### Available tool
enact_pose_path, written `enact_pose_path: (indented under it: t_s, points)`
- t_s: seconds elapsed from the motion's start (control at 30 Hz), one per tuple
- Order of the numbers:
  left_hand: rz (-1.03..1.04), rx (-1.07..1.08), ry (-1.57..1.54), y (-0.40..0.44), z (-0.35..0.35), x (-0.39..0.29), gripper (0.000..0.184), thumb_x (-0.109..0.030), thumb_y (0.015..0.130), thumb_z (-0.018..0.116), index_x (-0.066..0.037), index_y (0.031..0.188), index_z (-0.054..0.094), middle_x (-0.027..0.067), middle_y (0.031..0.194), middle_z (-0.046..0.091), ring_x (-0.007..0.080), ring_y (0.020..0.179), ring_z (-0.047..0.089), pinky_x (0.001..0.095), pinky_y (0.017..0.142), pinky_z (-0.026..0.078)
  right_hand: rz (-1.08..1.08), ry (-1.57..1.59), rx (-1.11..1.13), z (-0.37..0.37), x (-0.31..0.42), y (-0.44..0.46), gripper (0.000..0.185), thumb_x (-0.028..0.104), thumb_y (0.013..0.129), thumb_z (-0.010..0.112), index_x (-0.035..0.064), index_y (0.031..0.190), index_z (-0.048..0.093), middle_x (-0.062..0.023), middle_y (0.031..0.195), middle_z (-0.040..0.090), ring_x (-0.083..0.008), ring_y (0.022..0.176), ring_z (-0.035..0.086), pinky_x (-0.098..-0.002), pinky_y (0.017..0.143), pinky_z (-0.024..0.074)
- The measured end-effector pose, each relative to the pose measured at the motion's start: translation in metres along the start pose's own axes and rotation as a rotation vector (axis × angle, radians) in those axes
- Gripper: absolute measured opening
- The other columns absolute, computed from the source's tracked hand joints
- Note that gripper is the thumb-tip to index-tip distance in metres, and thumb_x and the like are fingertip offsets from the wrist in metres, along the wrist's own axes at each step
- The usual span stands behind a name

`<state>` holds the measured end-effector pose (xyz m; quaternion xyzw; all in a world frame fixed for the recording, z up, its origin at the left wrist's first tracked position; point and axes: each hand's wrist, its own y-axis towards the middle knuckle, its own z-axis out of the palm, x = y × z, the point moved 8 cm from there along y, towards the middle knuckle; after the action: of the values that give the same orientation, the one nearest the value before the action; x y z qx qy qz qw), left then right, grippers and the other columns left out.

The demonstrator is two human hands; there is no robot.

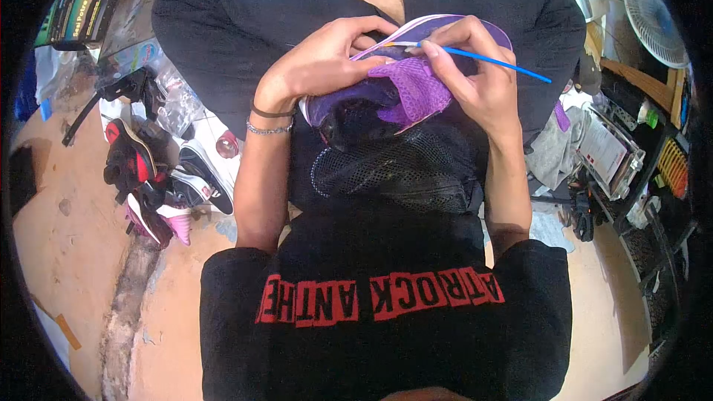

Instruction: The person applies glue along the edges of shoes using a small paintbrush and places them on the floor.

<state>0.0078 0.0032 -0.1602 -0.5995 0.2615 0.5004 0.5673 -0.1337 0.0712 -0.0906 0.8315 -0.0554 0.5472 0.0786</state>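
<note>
Two Bare Hands Hold a Purple Shoe and a Thin Blue Stick

Far left, a dark box (83,18) with flat sides and printed letters sits near the top. Below it are crinkly, see-through plastic (174,94) and a heap of shoes. One is a red and black shoe (135,150), and lower down is a pink shoe (177,223) with ridges.

Next comes the left hand (323,59). Its fingers and thumb are closed on the edge of the purple shoe (420,93). On that wrist are a thin dark band (272,113) and a shiny chain (269,131) made of little links.

The purple shoe is in the middle, up over the person's lap, between the two hands. Its bumpy cloth has a pattern of tiny holes, and a smooth pale rim curves around the top. Just below it lies black net (401,174), floppy and full of small holes. The legs are in plain black cloth (245,37), and the black shirt (386,334) has blocky red patches with letters.

The right hand (475,63) has a narrow pinch on the blue stick (512,64), which is straight and smooth. Its front end is at the shoe's rim.

Farther right are a soft, wrinkly grey cloth (553,152), a clear, shiny flat case (609,145), and a round white fan (655,15) with thin bars.
</note>
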Motion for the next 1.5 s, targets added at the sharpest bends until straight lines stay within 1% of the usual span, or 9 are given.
enact_pose_path:
  t_s: [0.07, 0.27, 0.47, 0.67, 0.97, 1.07, 1.17, 1.27, 1.5]
  points:
    - [-0.001, 0.007, 0.007, 0.000, 0.000, 0.001, 0.039, -0.011, 0.099, 0.065, 0.002, 0.135, 0.055, 0.0100, 0.108, 0.073, 0.0084, 0.098, 0.066, 0.0249, 0.086, 0.054, 0.018, -0.001, 0.007, -0.002, -0.002, -0.001, 0.016, 0.011, 0.090, 0.075, -0.0009, 0.093, 0.065, -0.0092, 0.082, 0.068, -0.0146, 0.072, 0.065, -0.0274, 0.063, 0.0492]
    - [0.018, 0.020, -0.021, 0.000, 0.000, -0.001, 0.039, -0.010, 0.099, 0.064, 0.003, 0.135, 0.055, 0.0101, 0.108, 0.073, 0.0085, 0.098, 0.066, 0.0247, 0.087, 0.054, -0.028, -0.026, 0.051, -0.001, 0.011, 0.001, 0.017, 0.010, 0.089, 0.075, -0.0019, 0.099, 0.067, -0.0112, 0.088, 0.070, -0.0192, 0.079, 0.069, -0.0299, 0.072, 0.0538]
    - [0.025, 0.031, -0.053, -0.001, 0.001, -0.001, 0.040, -0.011, 0.099, 0.063, 0.003, 0.136, 0.054, 0.0100, 0.106, 0.073, 0.0085, 0.096, 0.066, 0.0246, 0.085, 0.053, -0.061, -0.027, 0.155, -0.001, 0.018, 0.006, 0.021, 0.010, 0.087, 0.075, -0.0033, 0.101, 0.067, -0.0134, 0.094, 0.069, -0.0231, 0.086, 0.069, -0.0329, 0.078, 0.0536]
    - [0.031, 0.023, -0.049, 0.000, 0.000, 0.001, 0.040, -0.011, 0.100, 0.063, 0.003, 0.136, 0.054, 0.0100, 0.106, 0.073, 0.0085, 0.097, 0.066, 0.0249, 0.086, 0.053, -0.118, -0.120, 0.223, -0.002, 0.025, 0.013, 0.020, 0.013, 0.088, 0.073, -0.0018, 0.101, 0.067, -0.0139, 0.093, 0.068, -0.0253, 0.084, 0.068, -0.0337, 0.078, 0.0535]
    - [0.046, 0.021, -0.034, 0.000, 0.000, 0.001, 0.038, -0.010, 0.099, 0.062, 0.002, 0.135, 0.055, 0.0097, 0.107, 0.073, 0.0080, 0.098, 0.066, 0.0245, 0.086, 0.053, -0.146, -0.145, 0.259, 0.001, 0.028, 0.018, 0.019, 0.014, 0.088, 0.072, 0.0006, 0.101, 0.067, -0.0134, 0.091, 0.068, -0.0262, 0.082, 0.068, -0.0344, 0.076, 0.0536]
    - [0.024, 0.031, -0.032, 0.000, 0.000, 0.002, 0.038, -0.009, 0.099, 0.062, 0.002, 0.134, 0.055, 0.0095, 0.107, 0.073, 0.0078, 0.098, 0.066, 0.0243, 0.085, 0.053, -0.175, -0.163, 0.247, 0.005, 0.029, 0.020, 0.018, 0.013, 0.089, 0.072, 0.0003, 0.100, 0.067, -0.0136, 0.092, 0.068, -0.0266, 0.084, 0.069, -0.0348, 0.076, 0.0536]
    - [0.030, 0.035, -0.035, 0.000, 0.000, 0.002, 0.038, -0.009, 0.099, 0.062, 0.002, 0.134, 0.055, 0.0095, 0.106, 0.073, 0.0078, 0.097, 0.065, 0.0242, 0.085, 0.053, -0.195, -0.139, 0.168, 0.007, 0.022, 0.019, 0.016, 0.010, 0.089, 0.072, -0.0005, 0.100, 0.067, -0.0138, 0.092, 0.069, -0.0273, 0.084, 0.070, -0.0347, 0.074, 0.0535]
    - [0.033, 0.016, -0.013, 0.001, -0.001, 0.003, 0.038, -0.010, 0.100, 0.062, 0.002, 0.134, 0.055, 0.0097, 0.106, 0.073, 0.0080, 0.097, 0.066, 0.0245, 0.085, 0.053, -0.163, -0.161, 0.141, 0.005, 0.020, 0.018, 0.014, 0.007, 0.088, 0.071, -0.0016, 0.099, 0.067, -0.0137, 0.092, 0.069, -0.0279, 0.084, 0.070, -0.0344, 0.073, 0.0536]
    - [0.057, 0.005, 0.001, 0.001, -0.002, 0.005, 0.037, -0.011, 0.101, 0.062, 0.002, 0.135, 0.054, 0.0100, 0.105, 0.074, 0.0081, 0.096, 0.066, 0.0245, 0.084, 0.054, -0.155, -0.149, 0.135, 0.005, 0.022, 0.017, 0.014, 0.004, 0.088, 0.070, -0.0020, 0.100, 0.066, -0.0136, 0.092, 0.069, -0.0283, 0.084, 0.070, -0.0351, 0.074, 0.0537]
